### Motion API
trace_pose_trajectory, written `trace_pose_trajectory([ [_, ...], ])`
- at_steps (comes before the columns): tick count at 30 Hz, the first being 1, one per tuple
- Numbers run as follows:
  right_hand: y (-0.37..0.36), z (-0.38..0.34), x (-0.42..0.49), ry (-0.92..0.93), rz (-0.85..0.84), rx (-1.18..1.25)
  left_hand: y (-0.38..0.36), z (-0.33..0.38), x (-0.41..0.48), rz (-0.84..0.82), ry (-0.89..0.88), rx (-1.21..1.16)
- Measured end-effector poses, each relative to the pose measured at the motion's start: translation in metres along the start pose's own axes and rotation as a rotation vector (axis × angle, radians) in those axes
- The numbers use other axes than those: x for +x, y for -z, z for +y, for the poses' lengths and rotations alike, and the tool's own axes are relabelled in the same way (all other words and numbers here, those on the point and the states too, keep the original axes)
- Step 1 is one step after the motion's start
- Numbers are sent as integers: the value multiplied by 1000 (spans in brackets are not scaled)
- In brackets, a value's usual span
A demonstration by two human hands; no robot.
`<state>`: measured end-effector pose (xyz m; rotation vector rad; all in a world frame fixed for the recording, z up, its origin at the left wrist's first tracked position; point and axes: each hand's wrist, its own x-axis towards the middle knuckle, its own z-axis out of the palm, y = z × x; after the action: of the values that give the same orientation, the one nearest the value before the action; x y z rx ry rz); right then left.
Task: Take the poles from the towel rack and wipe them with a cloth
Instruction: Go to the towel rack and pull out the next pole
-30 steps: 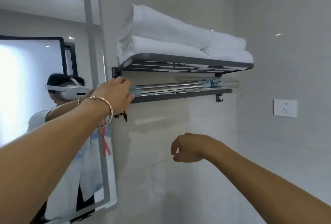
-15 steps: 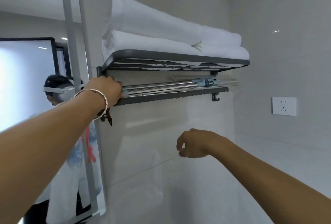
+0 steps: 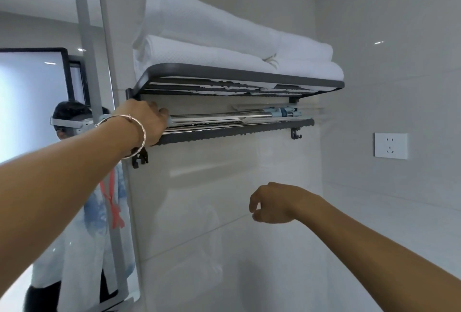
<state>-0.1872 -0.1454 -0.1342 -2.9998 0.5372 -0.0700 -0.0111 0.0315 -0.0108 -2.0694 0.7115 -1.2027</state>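
A dark metal towel rack (image 3: 239, 75) hangs on the white tiled wall. Shiny metal poles (image 3: 214, 119) with pale blue end fittings lie along its lower rail (image 3: 237, 132). My left hand (image 3: 144, 122), bracelet on the wrist, reaches up to the poles' left end and its fingers curl round that end. My right hand (image 3: 277, 203) hovers lower down in front of the wall, fingers loosely curled, holding nothing. No cloth is in view.
Folded white towels (image 3: 224, 44) are stacked on the rack's top shelf. A mirror (image 3: 37, 112) with a grey frame stands at the left, reflecting a person with a headset. A white wall socket (image 3: 390, 145) sits at the right. Small hooks (image 3: 295, 134) hang under the rail.
My left hand has stayed at the poles' left end while the view shifted left and upward. My right hand has stayed low, with hardly any movement.
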Motion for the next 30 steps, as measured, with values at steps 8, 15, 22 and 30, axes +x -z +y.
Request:
trace_pose_trajectory([
  [8,-7,13,-10,-41,-53,-41,-3,0,-1,46,20,-55],
  [15,-8,20,-10,-64,-35,-54,-7,1,-3,80,63,-87],
  [22,-20,18,-7,-38,-61,-48,-8,1,0,65,79,-214],
  [30,-29,28,-6,-53,-64,-39,-4,8,-10,102,152,-282],
])
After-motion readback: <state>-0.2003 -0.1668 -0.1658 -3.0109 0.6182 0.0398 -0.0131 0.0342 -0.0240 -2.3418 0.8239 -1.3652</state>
